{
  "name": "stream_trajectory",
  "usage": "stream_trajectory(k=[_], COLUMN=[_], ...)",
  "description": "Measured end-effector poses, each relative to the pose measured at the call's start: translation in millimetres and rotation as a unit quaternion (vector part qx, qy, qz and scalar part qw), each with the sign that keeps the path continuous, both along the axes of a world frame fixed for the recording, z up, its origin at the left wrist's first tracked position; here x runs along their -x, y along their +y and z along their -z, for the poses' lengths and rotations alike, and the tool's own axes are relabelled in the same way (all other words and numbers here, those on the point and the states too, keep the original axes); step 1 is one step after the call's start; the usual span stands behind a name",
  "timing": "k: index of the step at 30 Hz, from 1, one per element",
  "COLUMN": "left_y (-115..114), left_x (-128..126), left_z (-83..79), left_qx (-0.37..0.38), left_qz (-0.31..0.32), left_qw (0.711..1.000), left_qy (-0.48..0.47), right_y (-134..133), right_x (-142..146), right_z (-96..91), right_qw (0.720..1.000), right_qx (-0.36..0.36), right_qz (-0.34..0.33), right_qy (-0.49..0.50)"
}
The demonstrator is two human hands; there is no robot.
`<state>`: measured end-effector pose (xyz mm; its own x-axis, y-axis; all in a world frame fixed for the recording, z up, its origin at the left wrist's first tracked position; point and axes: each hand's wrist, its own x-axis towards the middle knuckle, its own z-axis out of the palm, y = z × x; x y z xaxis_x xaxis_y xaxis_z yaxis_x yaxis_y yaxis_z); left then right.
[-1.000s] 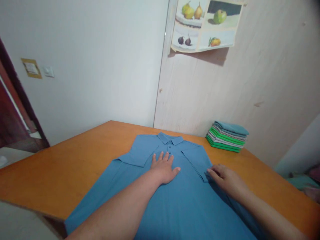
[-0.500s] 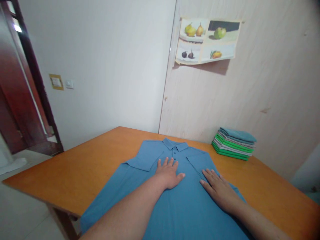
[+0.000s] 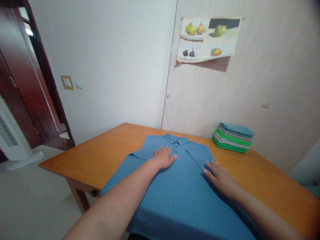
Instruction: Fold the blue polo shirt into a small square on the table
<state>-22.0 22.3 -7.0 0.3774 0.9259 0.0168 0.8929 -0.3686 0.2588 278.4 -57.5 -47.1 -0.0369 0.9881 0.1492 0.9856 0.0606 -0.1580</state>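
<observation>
A blue polo shirt (image 3: 180,186) lies front side up on the orange-brown table, its buttoned collar pointing toward the wall. Both short sleeves are laid inward over the chest. My left hand (image 3: 163,157) rests flat on the upper chest beside the left sleeve, fingers stretched out. At the right side of the shirt, my right hand (image 3: 220,178) is spread near the edge of the other sleeve. Whether its palm presses on the cloth I cannot tell. The shirt's lower part hangs toward me over the table's front edge.
A stack of folded cloths (image 3: 233,137), green, grey and blue, stands at the back right of the table (image 3: 105,156). Behind it is a wall with a fruit poster (image 3: 210,40). A white floor appliance (image 3: 15,133) and a dark red door are at the left.
My left hand has moved slightly left on the chest, toward the left sleeve. The right hand has shifted a little outward to the right side. The camera view has also shifted.
</observation>
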Motion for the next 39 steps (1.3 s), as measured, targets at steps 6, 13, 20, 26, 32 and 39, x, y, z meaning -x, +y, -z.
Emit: stream_trajectory(k=[6, 13, 20, 26, 32, 39], left_y=[-15.8, -28.6, -0.6, 26.9, 37.4, 50.7], left_x=[54.0, 76.8, 71.9, 69.6, 73.6, 69.9], left_z=[-10.2, -3.4, -3.8, 7.1, 24.4, 24.9], left_qx=[-0.037, -0.056, -0.054, -0.054, -0.027, -0.025], left_qz=[-0.043, -0.081, -0.084, -0.090, -0.079, -0.089], left_qw=[0.998, 0.994, 0.993, 0.992, 0.995, 0.994], left_qy=[0.026, 0.048, 0.054, 0.066, 0.061, 0.049], right_y=[-25.8, -13.1, 29.7, 66.0, 72.7, 80.7], right_x=[-7.2, -8.5, -5.0, 7.5, 15.1, 14.2], right_z=[8.8, 18.7, 6.4, 3.7, 17.0, 13.7], right_qw=[0.999, 0.998, 0.997, 0.999, 0.998, 0.996], right_qx=[-0.015, -0.043, -0.035, -0.021, 0.042, 0.060], right_qz=[-0.025, -0.004, 0.019, 0.017, 0.052, 0.060], right_qy=[0.039, 0.041, 0.059, 0.031, -0.016, -0.030])
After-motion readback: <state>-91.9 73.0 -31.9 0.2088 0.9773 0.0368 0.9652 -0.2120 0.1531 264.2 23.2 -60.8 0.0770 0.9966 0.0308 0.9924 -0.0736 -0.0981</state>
